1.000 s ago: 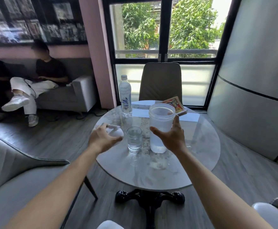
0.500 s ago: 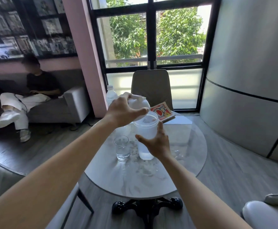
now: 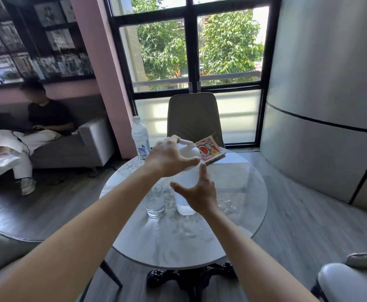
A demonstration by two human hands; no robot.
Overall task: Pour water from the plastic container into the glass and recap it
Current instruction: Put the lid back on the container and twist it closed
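Note:
A translucent plastic container (image 3: pixel 185 192) stands upright on the round marble table (image 3: pixel 232 225), with some water in its bottom. My left hand (image 3: pixel 167 158) grips the white lid (image 3: pixel 190 153) from above and holds it on the container's mouth. My right hand (image 3: pixel 200 192) wraps the container's right side, thumb and fingers spread around it. A short clear glass (image 3: pixel 155 201) holding water stands just left of the container, apart from both hands.
A capped water bottle (image 3: pixel 140 138) stands at the table's far left edge. A colourful book (image 3: pixel 209 149) on a white sheet lies at the far side. A chair (image 3: pixel 194 116) faces me behind the table. A person sits on a sofa (image 3: pixel 86 140) to the left.
My left hand lifted the lid from the table left of the glass and carried it up onto the container's mouth. My right hand stayed on the container. The camera view tilted up.

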